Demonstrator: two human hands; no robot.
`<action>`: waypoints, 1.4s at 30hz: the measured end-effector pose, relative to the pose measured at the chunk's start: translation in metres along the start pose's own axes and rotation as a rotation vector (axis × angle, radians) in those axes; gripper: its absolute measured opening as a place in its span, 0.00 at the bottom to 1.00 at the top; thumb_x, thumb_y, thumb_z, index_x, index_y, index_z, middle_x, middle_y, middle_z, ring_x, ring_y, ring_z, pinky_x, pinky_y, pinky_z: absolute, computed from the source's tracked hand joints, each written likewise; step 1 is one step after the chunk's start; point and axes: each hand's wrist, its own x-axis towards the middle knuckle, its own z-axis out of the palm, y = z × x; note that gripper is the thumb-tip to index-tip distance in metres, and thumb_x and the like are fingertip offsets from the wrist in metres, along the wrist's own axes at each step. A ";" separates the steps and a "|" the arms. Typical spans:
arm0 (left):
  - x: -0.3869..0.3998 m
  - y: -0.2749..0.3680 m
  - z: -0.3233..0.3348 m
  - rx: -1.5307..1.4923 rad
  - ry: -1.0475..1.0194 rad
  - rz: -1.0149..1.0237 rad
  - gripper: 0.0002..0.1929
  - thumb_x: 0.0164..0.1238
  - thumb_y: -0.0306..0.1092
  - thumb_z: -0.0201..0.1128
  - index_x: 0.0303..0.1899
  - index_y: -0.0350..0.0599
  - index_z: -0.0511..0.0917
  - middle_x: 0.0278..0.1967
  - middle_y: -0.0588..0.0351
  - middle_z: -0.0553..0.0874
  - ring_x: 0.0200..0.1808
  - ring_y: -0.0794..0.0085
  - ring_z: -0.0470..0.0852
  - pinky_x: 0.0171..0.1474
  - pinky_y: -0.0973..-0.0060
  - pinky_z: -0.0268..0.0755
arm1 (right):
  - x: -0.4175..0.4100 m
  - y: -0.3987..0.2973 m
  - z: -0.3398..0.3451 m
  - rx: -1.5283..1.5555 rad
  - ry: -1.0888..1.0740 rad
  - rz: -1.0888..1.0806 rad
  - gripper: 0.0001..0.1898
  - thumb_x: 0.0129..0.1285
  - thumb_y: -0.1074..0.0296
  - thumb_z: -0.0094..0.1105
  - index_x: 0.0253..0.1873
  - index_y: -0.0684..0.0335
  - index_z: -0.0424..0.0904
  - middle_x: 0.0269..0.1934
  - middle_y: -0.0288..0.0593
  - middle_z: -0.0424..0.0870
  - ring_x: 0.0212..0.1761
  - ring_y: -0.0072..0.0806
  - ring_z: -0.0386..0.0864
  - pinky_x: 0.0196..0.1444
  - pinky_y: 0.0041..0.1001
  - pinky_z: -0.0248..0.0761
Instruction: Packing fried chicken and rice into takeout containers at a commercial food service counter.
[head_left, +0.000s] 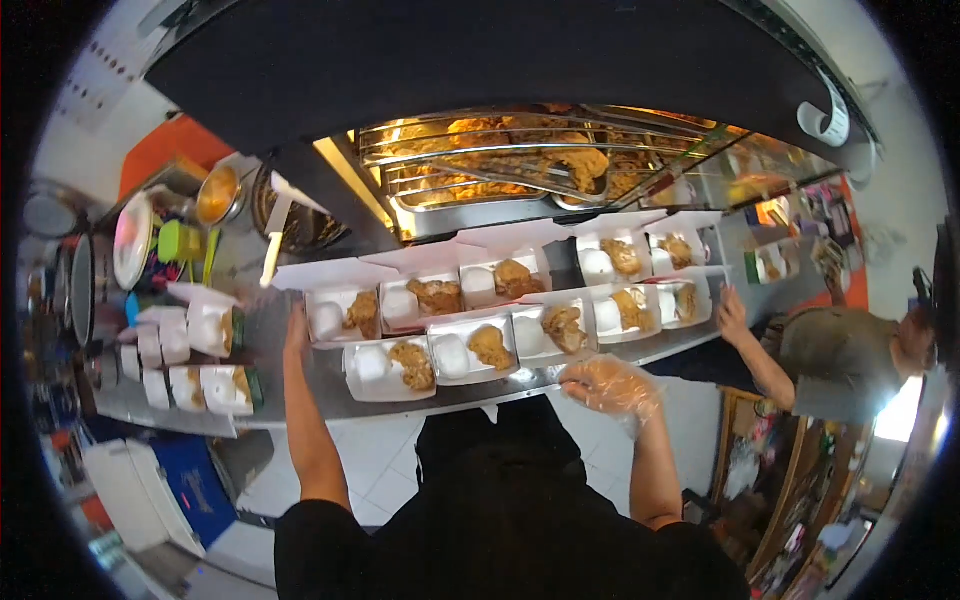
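Observation:
Two rows of paperboard boxes with raised lids stand before me on a metal counter (315, 390), each with a white rounded portion and a piece of fried chicken (491, 347). My left hand (298, 330) lies against the left side of the leftmost box (328, 321) in the back row; its fingers are mostly hidden. In a clear plastic glove, my right hand (609, 386) is at the near edge of a front-row box (530, 336), its fingers curled. Whether it holds anything does not show.
A heated display cabinet with chicken trays and a wire rack (465, 154) is behind the boxes. A knife (274, 244), pan and metal bowl (219, 195) lie left, beside more filled boxes (214, 322). At right, another person in a cap (832, 360) reaches to the counter.

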 end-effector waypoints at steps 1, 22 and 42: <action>-0.010 0.026 0.022 -0.066 -0.101 -0.151 0.29 0.80 0.56 0.44 0.66 0.45 0.76 0.63 0.55 0.81 0.61 0.64 0.80 0.60 0.67 0.73 | -0.007 -0.002 0.016 0.074 -0.013 0.091 0.16 0.72 0.50 0.57 0.53 0.52 0.82 0.49 0.47 0.87 0.52 0.48 0.84 0.56 0.44 0.76; -0.107 -0.072 0.046 -0.562 0.157 -0.314 0.27 0.79 0.56 0.41 0.50 0.39 0.77 0.47 0.46 0.85 0.49 0.60 0.82 0.55 0.60 0.76 | -0.002 0.030 0.213 0.501 0.228 0.306 0.25 0.69 0.46 0.60 0.60 0.61 0.83 0.54 0.56 0.87 0.57 0.51 0.84 0.62 0.42 0.74; -0.247 -0.155 -0.146 -0.279 0.713 -0.018 0.12 0.71 0.41 0.59 0.41 0.42 0.80 0.37 0.57 0.85 0.38 0.72 0.81 0.40 0.70 0.73 | 0.116 -0.214 0.224 0.557 -0.141 -0.415 0.18 0.72 0.56 0.63 0.51 0.67 0.84 0.37 0.41 0.87 0.37 0.23 0.83 0.42 0.26 0.78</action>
